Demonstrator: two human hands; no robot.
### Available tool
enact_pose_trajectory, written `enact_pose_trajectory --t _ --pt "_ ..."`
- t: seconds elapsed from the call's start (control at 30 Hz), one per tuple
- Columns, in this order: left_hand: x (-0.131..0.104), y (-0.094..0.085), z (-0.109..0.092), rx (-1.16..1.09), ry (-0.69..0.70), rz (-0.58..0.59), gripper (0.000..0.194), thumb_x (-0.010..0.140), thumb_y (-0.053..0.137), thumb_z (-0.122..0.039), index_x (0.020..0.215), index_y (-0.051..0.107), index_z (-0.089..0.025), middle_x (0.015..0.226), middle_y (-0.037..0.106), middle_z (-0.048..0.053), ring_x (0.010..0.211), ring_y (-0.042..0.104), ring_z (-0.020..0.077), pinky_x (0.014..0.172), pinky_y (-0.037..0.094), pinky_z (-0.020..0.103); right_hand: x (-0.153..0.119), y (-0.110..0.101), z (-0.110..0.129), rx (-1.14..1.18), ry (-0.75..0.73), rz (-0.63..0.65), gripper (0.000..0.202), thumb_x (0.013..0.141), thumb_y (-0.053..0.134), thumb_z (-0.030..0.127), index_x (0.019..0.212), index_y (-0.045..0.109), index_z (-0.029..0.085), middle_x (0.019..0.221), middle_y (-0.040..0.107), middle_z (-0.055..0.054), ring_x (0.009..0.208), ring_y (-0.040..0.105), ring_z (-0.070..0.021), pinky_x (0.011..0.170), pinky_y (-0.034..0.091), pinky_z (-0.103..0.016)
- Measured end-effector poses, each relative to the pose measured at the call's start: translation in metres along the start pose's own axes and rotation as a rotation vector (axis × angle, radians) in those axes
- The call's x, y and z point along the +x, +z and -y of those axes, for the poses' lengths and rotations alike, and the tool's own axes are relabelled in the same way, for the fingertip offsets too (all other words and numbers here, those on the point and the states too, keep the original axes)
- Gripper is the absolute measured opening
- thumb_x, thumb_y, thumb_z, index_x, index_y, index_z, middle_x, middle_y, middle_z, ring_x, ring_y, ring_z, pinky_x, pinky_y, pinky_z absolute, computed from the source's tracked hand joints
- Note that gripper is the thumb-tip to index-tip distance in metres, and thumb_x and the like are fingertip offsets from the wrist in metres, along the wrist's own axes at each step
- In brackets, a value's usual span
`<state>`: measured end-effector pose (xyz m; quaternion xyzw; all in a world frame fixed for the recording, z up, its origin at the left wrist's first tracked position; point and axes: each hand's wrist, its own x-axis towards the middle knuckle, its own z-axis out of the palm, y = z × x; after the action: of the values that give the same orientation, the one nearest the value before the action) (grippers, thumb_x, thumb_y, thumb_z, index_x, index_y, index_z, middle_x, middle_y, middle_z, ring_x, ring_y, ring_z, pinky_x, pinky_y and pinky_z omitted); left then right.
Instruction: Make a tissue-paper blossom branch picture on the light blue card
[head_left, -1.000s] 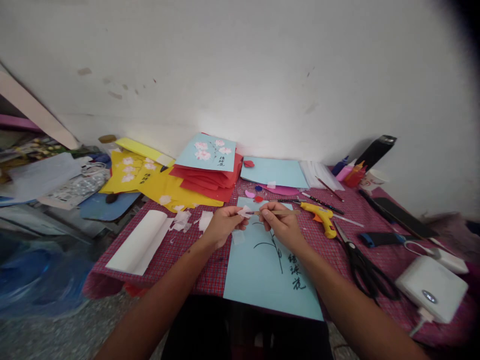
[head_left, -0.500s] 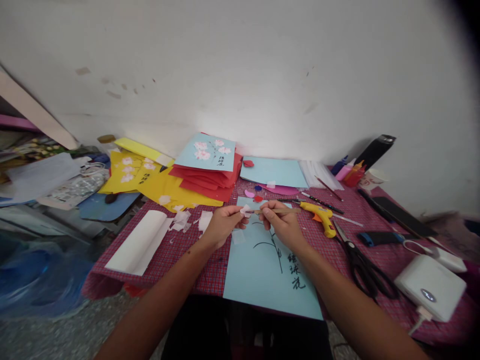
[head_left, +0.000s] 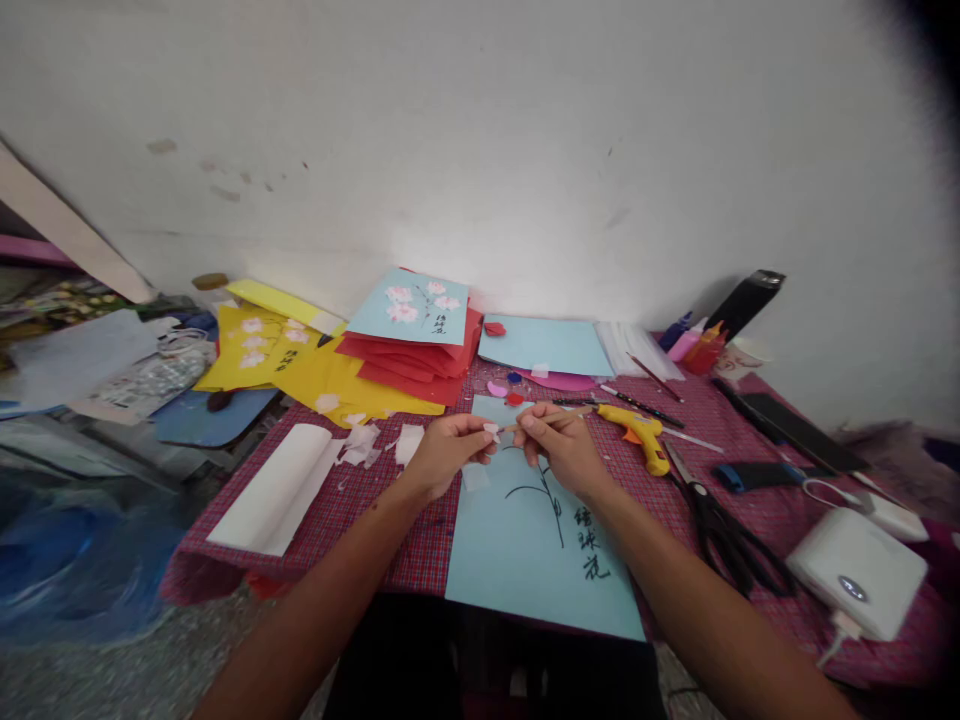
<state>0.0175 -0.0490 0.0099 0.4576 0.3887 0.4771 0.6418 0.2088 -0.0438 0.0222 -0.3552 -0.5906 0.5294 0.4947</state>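
Pinching a small white paper piece (head_left: 491, 430), your left hand (head_left: 446, 455) has thumb and fingertips closed on it. Your right hand (head_left: 561, 452) has its fingers closed around a slim wooden stick (head_left: 510, 428); whether its tip touches the paper, you can't tell from here. Both are above the upper part of the light blue sheet (head_left: 525, 595), which lies on a checked tablecloth (head_left: 416, 560). To your right lie a yellow glue gun (head_left: 634, 430) and scissors (head_left: 731, 550); a pale wall (head_left: 525, 150) rises behind. Your stick's long axis runs crosswise, its tip pointing left.
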Motion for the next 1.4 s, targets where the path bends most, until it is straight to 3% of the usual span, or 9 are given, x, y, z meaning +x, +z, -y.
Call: enact_pose_trajectory --t 0.17,0.37,0.67,0.9,1.13,1.4 --pt "-0.0022 0.0014 -0.0015 0.056 -0.014 0.044 0.029 0.072 0.077 -0.031 0.092 0.07 -0.01 0.077 0.067 0.006 0.068 0.061 0.0123 0.06 0.048 0.024 -0.0001 0.0011 0.0025 -0.157 -0.034 -0.082 0.032 0.089 0.06 0.042 0.068 0.063 0.017 0.066 0.063 -0.002 0.044 0.05 -0.0093 0.044 0.038 -0.025" --pt "-0.0034 0.003 -0.0047 0.061 -0.036 0.033 0.03 0.071 0.077 -0.032 0.089 0.069 -0.009 0.078 0.067 0.007 0.067 0.061 0.0123 0.059 0.048 0.024 -0.0015 -0.0031 -0.0038 0.02 -0.066 0.008 0.018 0.083 0.068 0.032 0.096 0.067 0.019 0.068 0.062 0.002 0.047 0.052 -0.0094 0.047 0.039 -0.024" --pt "-0.0042 0.0028 -0.0037 0.136 -0.03 0.08 0.029 0.076 0.073 -0.033 0.093 0.071 -0.01 0.085 0.069 0.009 0.071 0.062 0.0137 0.062 0.05 0.026 0.0007 0.0021 -0.0001 -0.125 -0.015 -0.067 0.023 0.084 0.066 0.037 0.074 0.061 0.017 0.067 0.064 -0.001 0.044 0.052 -0.0092 0.043 0.039 -0.024" --pt "-0.0043 0.0032 -0.004 0.147 -0.025 0.091 0.027 0.076 0.071 -0.032 0.091 0.07 -0.01 0.084 0.07 0.009 0.07 0.061 0.0134 0.062 0.05 0.026 -0.0015 -0.0025 -0.0034 -0.013 -0.042 0.03 0.018 0.082 0.069 0.031 0.094 0.065 0.018 0.067 0.06 0.002 0.048 0.052 -0.0093 0.047 0.04 -0.023" --pt "-0.0047 0.0029 -0.0042 0.149 -0.02 0.104 0.029 0.077 0.07 -0.031 0.099 0.071 -0.011 0.088 0.07 0.009 0.074 0.062 0.014 0.065 0.05 0.027 0.0003 0.0006 -0.0024 -0.11 -0.02 -0.033 0.02 0.084 0.067 0.037 0.081 0.063 0.017 0.071 0.066 -0.001 0.043 0.054 -0.0101 0.044 0.042 -0.025" --pt "-0.0035 0.0056 -0.0054 0.173 0.007 0.034 0.026 0.075 0.071 -0.029 0.092 0.071 -0.01 0.083 0.07 0.009 0.068 0.06 0.0126 0.06 0.049 0.026 -0.0006 0.0045 0.0014 -0.157 -0.06 -0.106 0.027 0.087 0.063 0.038 0.07 0.062 0.018 0.068 0.065 -0.001 0.043 0.053 -0.0095 0.044 0.041 -0.025"
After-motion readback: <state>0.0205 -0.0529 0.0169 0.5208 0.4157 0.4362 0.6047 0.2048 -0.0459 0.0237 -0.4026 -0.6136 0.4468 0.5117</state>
